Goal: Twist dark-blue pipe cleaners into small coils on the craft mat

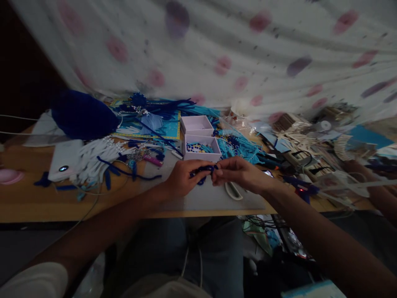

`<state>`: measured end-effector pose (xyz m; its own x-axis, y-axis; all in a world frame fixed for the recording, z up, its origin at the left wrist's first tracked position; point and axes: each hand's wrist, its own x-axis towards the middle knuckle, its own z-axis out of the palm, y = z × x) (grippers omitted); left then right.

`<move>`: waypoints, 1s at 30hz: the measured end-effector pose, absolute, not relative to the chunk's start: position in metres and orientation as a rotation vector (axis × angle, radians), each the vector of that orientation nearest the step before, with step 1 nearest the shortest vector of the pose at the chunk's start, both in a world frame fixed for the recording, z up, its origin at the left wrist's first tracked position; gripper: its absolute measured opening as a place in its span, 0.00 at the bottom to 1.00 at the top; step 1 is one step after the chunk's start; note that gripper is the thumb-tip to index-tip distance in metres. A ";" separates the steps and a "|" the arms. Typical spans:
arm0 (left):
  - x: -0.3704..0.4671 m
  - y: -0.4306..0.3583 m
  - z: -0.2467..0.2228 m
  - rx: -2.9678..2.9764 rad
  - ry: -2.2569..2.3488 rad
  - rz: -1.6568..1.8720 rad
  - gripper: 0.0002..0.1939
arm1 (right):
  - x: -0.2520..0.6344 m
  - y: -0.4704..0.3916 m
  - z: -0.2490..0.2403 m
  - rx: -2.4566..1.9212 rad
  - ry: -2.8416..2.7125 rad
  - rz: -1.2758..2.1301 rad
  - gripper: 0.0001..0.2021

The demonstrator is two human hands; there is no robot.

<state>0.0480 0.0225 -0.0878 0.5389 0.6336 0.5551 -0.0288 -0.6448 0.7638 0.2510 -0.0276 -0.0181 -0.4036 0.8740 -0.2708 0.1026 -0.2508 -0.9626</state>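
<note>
My left hand (182, 176) is closed on one side of a dark blue fuzzy stem (202, 179), which looks like a looped pipe cleaner. The fingers of my right hand (237, 174) pinch its other end, close to the left fingertips. Its exact shape is partly hidden by my fingers. Below the right hand, a white curved handle (234, 191) lies on the grey mat (198, 203). Just beyond my hands stands a white box (203, 156) with small blue and yellow pieces inside, and a second white box (196, 124) sits behind it.
White stems (96, 159) and a pink marker-like object (153, 160) lie left. Light blue stems (242, 145) lie right of the boxes. Farther right are a blue glue gun (299, 187) with a red light and another person's arm (369, 182). A spotted curtain (217, 49) hangs behind.
</note>
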 end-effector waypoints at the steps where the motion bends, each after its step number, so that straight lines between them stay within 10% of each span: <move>1: 0.048 0.023 -0.086 1.980 0.509 1.095 0.12 | 0.252 -0.027 -0.019 -1.194 -1.407 1.728 0.14; 30: 0.047 0.036 -0.082 1.248 0.302 0.400 0.16 | 0.245 -0.018 -0.033 -1.160 -1.206 1.950 0.16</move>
<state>0.0474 0.0359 -0.0822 0.8922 0.4517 -0.0051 -0.1278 0.2633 0.9562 0.2454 -0.0182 -0.0328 -0.4656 0.8010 -0.3763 -0.0210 -0.4351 -0.9001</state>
